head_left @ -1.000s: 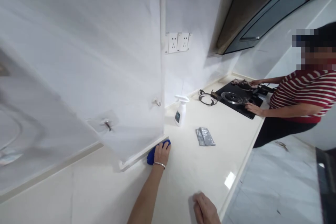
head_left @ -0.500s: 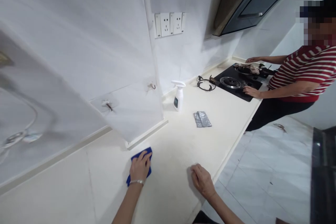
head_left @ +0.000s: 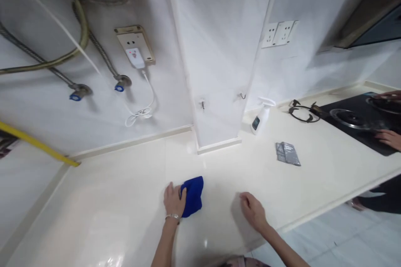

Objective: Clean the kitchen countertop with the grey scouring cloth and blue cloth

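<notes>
On the pale countertop (head_left: pixel 134 187) lies a folded blue cloth (head_left: pixel 194 197). My left hand (head_left: pixel 174 200), with a bracelet at its wrist, grips the cloth's left edge, the thumb over it and the fingers beside it. To the right, my right hand (head_left: pixel 253 211) is just above or against the counter with its fingers curled in and nothing showing in them. Farther off, a folded grey cloth or packet (head_left: pixel 287 153) lies flat. A white spray bottle (head_left: pixel 261 116) stands behind it near the wall.
A black gas hob (head_left: pixel 354 121) sits at the right, with a co-worker's hand (head_left: pixel 388 137) on its front edge. A loose pan support (head_left: pixel 303 114) lies beside it. A wall pillar (head_left: pixel 219 91) juts out ahead. At left are a yellow pipe (head_left: pixel 37 144) and a plugged-in charger (head_left: pixel 135 57).
The view has swung left, bringing hoses and a socket into sight. My left hand has gone from lying over the blue cloth to its left edge. My right hand stays curled.
</notes>
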A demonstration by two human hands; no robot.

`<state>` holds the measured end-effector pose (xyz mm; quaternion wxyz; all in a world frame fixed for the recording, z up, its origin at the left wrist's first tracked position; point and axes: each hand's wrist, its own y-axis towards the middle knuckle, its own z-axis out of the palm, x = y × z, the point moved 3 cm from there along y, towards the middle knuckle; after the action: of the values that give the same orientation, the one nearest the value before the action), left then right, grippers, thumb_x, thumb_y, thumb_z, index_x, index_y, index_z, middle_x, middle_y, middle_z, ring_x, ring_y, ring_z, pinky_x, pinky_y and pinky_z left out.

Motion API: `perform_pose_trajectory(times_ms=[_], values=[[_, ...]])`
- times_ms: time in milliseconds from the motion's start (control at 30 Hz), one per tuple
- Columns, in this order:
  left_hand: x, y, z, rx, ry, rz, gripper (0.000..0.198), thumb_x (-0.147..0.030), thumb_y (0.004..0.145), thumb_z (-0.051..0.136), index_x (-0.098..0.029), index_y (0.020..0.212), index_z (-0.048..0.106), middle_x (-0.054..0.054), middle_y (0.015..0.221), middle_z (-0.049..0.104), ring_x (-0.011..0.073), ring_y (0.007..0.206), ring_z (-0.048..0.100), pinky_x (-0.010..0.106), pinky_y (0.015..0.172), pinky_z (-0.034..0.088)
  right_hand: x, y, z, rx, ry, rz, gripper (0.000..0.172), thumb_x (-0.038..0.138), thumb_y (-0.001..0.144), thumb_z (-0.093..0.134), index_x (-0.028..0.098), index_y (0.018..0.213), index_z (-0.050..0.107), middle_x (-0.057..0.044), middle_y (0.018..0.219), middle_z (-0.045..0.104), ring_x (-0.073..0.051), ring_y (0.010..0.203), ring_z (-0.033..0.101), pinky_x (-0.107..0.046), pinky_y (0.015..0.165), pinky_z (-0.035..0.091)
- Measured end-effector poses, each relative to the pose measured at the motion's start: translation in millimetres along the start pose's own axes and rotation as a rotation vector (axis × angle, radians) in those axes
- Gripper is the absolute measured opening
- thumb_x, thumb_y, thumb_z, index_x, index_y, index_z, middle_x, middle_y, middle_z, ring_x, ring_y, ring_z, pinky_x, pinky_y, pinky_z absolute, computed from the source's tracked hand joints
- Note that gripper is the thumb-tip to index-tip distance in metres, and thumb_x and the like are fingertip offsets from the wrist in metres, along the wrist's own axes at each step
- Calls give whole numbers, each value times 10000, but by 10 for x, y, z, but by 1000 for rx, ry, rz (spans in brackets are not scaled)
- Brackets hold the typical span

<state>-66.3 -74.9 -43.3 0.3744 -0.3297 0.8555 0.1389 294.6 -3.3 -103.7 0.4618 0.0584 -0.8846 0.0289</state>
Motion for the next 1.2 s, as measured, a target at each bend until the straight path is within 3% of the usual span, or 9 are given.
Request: perform_pose_trajectory(times_ms=[133,233,400,567,667,767,967,1067,1200], values=[[-136,-275,194,99,-190,35,344,-535,727,678,-226,877,663,145,1247,709,344,1270,596,551,1180,401,633,80,695,312,345,223,430,511,841,476,230,1134,618,-28,791,674,-201,610,633,-334,556,495],[-208,-527,278,178,-339,-2,399,-621,706,698,-250,833,622,59,881,734,284,899,696,519,992,529,948,96,955,431,435,345,540,493,771,574,214,1233,579,23,707,610,-163,512,532,-311,509,435],[-277,-674,267,184,-631,-189,585,-783,740,605,-230,928,574,24,765,689,222,702,675,388,682,573,1052,-10,827,534,575,314,326,499,715,666,202,850,649,35,661,559,-142,613,523,-287,591,397],[-557,-686,172,209,-925,-296,734,-691,647,805,-217,1181,636,88,1064,757,229,924,722,342,785,593,1134,-51,534,467,755,171,373,543,732,732,228,798,545,50,714,558,-143,717,528,-280,686,409],[-700,-661,199,272,-1073,-361,798,-620,629,859,-215,1278,630,119,1138,760,245,963,730,343,792,597,1223,126,321,367,630,93,399,627,852,617,243,832,509,73,665,472,-132,625,459,-275,611,375],[-690,-574,321,343,-874,-272,757,-675,682,766,-208,1260,622,134,1124,770,250,895,743,374,747,612,1246,453,69,203,377,-79,333,572,940,516,243,947,563,63,673,493,-150,619,485,-294,622,424],[-325,-492,473,325,-530,-109,501,-606,658,701,-227,987,708,110,968,786,278,849,737,495,876,603,962,647,-22,-210,-161,-369,383,351,982,403,167,1240,618,-149,1119,701,-275,1050,662,-486,963,541],[-109,-467,384,272,-457,-58,458,-582,721,622,-226,992,724,132,1021,783,313,977,727,554,1022,542,881,361,299,-95,-375,-474,520,360,976,472,174,1459,517,-180,1394,629,-348,1334,542,-611,1133,424],[108,-218,107,101,-132,218,507,-518,852,485,-204,1176,715,165,1445,637,325,1443,488,547,1271,275,826,74,637,156,-592,-540,725,413,931,597,300,1603,350,-114,1711,268,-467,1557,182,-782,1203,110]])
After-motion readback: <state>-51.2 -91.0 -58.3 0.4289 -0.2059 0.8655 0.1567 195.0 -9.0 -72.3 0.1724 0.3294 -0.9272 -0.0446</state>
